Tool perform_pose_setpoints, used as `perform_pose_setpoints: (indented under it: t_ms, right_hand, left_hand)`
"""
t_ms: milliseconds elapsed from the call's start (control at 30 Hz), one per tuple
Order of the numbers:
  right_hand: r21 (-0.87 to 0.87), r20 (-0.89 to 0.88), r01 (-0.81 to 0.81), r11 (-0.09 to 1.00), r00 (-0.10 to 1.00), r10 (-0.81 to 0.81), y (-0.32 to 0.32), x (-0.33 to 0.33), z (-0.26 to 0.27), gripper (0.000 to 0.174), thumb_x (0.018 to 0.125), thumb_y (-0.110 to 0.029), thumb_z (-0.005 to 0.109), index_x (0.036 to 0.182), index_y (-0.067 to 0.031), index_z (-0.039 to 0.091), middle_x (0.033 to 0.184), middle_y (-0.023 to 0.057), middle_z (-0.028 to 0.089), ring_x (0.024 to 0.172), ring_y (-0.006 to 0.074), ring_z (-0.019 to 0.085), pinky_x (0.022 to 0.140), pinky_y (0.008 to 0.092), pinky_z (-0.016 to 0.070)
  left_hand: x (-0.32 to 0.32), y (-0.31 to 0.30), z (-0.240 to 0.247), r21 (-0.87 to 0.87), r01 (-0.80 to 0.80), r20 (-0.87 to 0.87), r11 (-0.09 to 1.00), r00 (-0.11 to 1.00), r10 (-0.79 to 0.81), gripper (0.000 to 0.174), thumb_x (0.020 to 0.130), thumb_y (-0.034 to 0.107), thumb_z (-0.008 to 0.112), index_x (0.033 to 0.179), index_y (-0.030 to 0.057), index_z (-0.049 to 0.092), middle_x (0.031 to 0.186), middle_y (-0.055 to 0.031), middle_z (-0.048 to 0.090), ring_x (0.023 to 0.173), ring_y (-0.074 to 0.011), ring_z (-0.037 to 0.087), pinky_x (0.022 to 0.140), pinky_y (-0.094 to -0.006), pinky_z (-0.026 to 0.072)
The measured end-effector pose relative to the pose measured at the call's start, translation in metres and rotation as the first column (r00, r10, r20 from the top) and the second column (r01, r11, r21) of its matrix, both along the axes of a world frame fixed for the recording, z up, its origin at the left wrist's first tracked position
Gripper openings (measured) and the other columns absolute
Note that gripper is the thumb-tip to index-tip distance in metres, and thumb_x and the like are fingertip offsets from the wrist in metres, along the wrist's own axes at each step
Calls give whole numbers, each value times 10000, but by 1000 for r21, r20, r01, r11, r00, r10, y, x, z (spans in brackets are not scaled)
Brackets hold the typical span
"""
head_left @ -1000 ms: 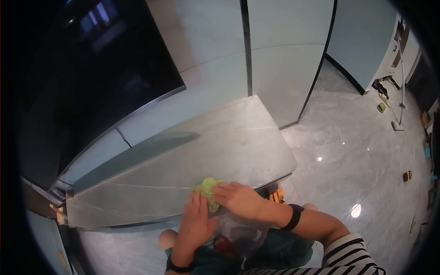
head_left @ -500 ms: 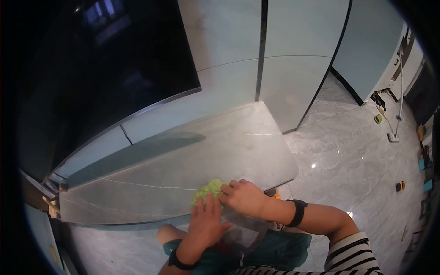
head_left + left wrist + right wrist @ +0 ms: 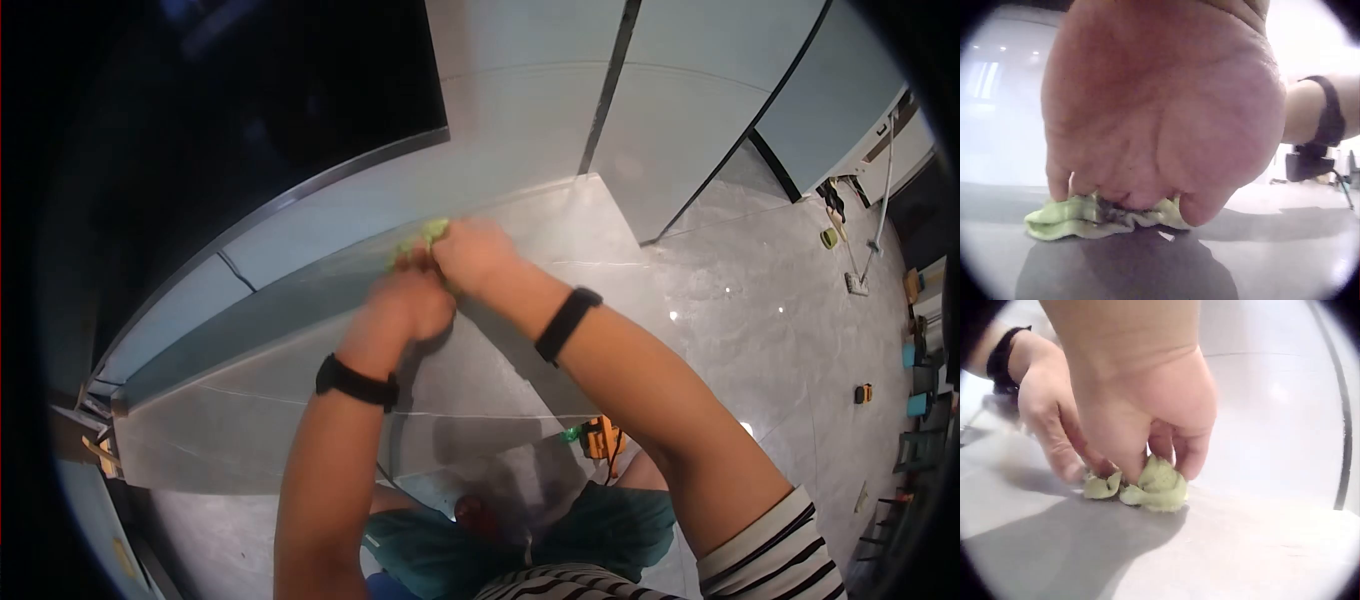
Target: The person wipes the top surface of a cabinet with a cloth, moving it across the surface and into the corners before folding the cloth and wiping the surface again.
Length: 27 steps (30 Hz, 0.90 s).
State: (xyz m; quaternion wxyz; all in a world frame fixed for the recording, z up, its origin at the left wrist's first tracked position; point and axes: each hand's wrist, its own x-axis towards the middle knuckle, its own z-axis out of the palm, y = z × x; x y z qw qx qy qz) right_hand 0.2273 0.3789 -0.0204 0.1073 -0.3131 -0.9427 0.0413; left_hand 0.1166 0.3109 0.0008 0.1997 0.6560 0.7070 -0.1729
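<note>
A crumpled light green cloth (image 3: 432, 232) lies on the grey stone top (image 3: 300, 345), near its back edge. My left hand (image 3: 408, 302) bends its fingers down into the left part of the cloth; in the left wrist view the palm fills the middle, with the cloth (image 3: 1063, 220) bunched under the fingertips. Beside it, my right hand (image 3: 478, 256) grips the other part. The right wrist view shows its curled fingers and thumb around a fold of the cloth (image 3: 1161, 490). Both hands are slightly blurred in the head view.
A large black screen (image 3: 270, 110) hangs above the back left of the top. Pale wall panels (image 3: 690, 130) rise behind. An orange tool (image 3: 602, 440) stands by the front edge, near my knees. A mop (image 3: 858, 284) is on the floor far right.
Both hands have carried the cloth from the front edge of the stone top to near its back edge. The left fingers, flatter before, are now bent; the right hand has gathered the cloth.
</note>
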Motion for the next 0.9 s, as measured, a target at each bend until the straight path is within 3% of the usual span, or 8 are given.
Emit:
perform_pose_setpoints:
  t_ms: [100,200,400,433,467,567,767,900]
  right_hand:
    - [-57,-34,53,997,998,-55,32,-16,-8,167,831,-206,619,897,-148,761,912,93,724,912,286,696,759,389,567]
    - [-121,156,129,984,982,-110,38,-26,6,186,845,-207,619,947,-126,753,968,119,720,954,301,692,805,389,564]
    - [-184,16,193,964,981,-193,33,-25,3,208,845,-186,621,994,-87,727,1116,160,681,1044,320,660,877,407,540]
    - [-180,33,168,969,986,-165,33,-23,9,201,847,-181,618,985,-85,727,1120,163,677,1048,323,656,874,412,540]
    - [-187,57,142,972,989,-133,26,-19,8,194,849,-177,615,976,-83,728,1124,166,672,1052,326,652,872,417,539]
    - [-165,46,20,986,999,-12,-19,10,-7,183,853,-149,584,931,-83,735,1068,164,674,1043,333,645,847,429,542]
    - [-106,-36,-314,943,949,312,-139,89,-14,141,767,-154,615,871,-72,663,912,121,602,912,298,624,708,379,561]
    - [-58,-14,-379,923,925,379,-166,104,-4,143,758,-160,616,864,-73,659,903,93,592,885,261,619,665,360,563]
  left_hand:
    - [-13,24,-2,51,-62,40,997,997,60,720,949,319,437,1541,38,140,1611,-178,134,1463,-369,210,1156,-434,310]
    - [-22,27,-15,144,-68,53,987,997,61,717,942,298,434,1542,41,136,1619,-169,104,1474,-352,184,1173,-420,284]
    - [-31,14,-47,292,-10,108,956,994,-22,729,929,307,452,1538,30,164,1616,-163,129,1479,-333,182,1192,-402,247]
    - [-23,10,-24,348,-18,124,937,992,-28,731,927,316,458,1537,28,178,1615,-152,146,1481,-325,182,1192,-400,249]
    - [-16,0,-6,131,-107,163,986,983,85,726,908,330,483,1506,-10,251,1583,-210,214,1461,-350,226,1186,-406,255]
    - [-14,-50,-13,271,1,260,963,963,-74,675,866,319,511,1441,-12,389,1517,-263,326,1418,-399,298,1176,-428,258]
    - [37,-194,11,220,181,224,958,947,-230,728,826,310,582,1421,-59,381,1504,-273,338,1385,-419,348,1134,-452,330]
    - [56,-224,17,180,182,232,967,947,-221,710,852,320,584,1415,-61,380,1497,-279,344,1387,-424,344,1127,-455,336]
